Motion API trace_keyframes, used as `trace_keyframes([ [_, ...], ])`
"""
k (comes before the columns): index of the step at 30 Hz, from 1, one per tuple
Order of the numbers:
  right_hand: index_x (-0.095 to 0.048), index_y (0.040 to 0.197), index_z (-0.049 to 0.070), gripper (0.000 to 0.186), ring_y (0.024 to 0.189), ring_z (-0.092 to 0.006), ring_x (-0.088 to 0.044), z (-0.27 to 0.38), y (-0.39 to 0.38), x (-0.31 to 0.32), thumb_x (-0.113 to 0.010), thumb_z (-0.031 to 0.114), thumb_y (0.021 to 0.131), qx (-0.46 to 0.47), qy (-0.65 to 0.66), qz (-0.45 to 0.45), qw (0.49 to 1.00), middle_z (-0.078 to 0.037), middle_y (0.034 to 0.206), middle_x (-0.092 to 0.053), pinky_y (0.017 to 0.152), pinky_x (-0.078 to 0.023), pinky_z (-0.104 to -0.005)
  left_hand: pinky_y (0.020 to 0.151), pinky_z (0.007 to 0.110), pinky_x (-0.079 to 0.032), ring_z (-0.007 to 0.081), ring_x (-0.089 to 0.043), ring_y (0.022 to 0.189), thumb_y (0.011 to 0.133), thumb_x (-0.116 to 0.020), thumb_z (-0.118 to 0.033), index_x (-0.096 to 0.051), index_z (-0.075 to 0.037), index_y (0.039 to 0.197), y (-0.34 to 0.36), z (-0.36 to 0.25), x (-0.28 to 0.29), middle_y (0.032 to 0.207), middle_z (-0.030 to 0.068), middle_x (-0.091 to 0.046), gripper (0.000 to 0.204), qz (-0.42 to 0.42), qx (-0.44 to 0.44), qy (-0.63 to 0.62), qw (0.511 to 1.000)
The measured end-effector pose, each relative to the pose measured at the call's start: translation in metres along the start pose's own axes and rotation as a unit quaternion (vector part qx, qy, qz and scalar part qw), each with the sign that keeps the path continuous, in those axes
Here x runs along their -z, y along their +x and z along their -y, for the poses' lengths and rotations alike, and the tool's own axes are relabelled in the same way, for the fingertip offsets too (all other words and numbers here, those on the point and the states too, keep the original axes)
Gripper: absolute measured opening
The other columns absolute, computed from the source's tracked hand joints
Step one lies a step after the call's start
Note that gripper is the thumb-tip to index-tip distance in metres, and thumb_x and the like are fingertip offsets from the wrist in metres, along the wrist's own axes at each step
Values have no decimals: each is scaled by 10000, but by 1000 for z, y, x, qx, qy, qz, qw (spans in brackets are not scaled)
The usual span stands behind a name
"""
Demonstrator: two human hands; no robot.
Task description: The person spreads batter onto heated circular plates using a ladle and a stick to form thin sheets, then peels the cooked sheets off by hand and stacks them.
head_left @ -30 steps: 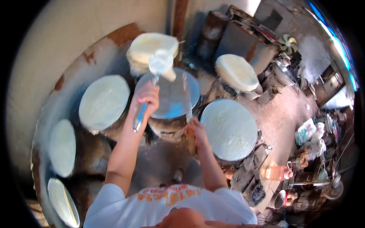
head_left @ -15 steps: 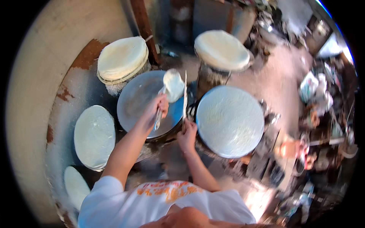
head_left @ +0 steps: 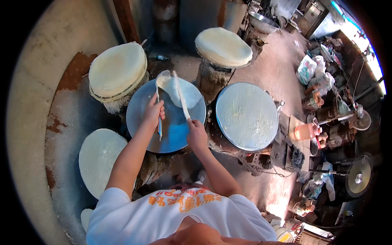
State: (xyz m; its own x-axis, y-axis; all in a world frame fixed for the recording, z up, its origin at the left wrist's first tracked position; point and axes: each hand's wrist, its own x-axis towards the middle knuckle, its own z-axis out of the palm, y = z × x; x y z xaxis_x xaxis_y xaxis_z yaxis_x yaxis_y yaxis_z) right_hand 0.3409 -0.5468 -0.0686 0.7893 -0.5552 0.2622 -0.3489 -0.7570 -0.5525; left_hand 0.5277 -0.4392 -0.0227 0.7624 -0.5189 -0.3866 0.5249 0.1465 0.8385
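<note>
A white T-shirt [head_left: 151, 223] is showing, its short sleeves [head_left: 111, 204] leaving the forearms [head_left: 130, 165] bare; orange and red lettering [head_left: 188, 200] is crossing its front

On my monitor, I see slate grey turning blue across the round metal griddle [head_left: 141, 107], milky white in the thin smear [head_left: 192, 92], and cream along the long flat stick [head_left: 179, 93]. Yellowish flecks mottle the round white-coated disc [head_left: 247, 116]; orange-and-red print marks the white T-shirt [head_left: 237, 220].
</note>
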Motion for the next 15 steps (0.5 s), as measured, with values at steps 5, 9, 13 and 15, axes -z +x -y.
trace_keyframes([
  [5,-633,1099,102,373,914,-289,-552,-21,-6,14,-550,30,742,28,-46,-23,998,-70,995,-594,776,-496,-356,352,263,-342,95,-381,397,913,-521,-96,-311,-204,1444,-8,-9,37,593,6,-425,581,-71,-55,170,981],
  [9,-623,1104,95,380,971,-287,-560,7,11,-3,-529,22,744,63,15,22,998,-76,1003,-604,777,-502,-379,332,292,-344,114,-403,368,910,-527,-93,-370,-201,1421,-13,9,51,623,40,-482,546,-125,-90,263,952],
  [13,-666,1033,87,372,928,-278,-552,-26,23,9,-557,-8,690,71,-8,34,997,-58,966,-614,775,-504,-375,342,304,-356,125,-421,357,914,-532,-100,-400,-220,1405,-30,-9,71,589,50,-513,522,-190,-127,328,916],
  [15,-666,1040,92,380,920,-283,-557,-23,22,15,-554,-14,693,93,53,26,994,-61,955,-618,800,-493,-374,348,312,-353,127,-426,361,911,-535,-99,-414,-237,1397,-47,0,65,643,70,-543,520,-188,-92,328,921],
])
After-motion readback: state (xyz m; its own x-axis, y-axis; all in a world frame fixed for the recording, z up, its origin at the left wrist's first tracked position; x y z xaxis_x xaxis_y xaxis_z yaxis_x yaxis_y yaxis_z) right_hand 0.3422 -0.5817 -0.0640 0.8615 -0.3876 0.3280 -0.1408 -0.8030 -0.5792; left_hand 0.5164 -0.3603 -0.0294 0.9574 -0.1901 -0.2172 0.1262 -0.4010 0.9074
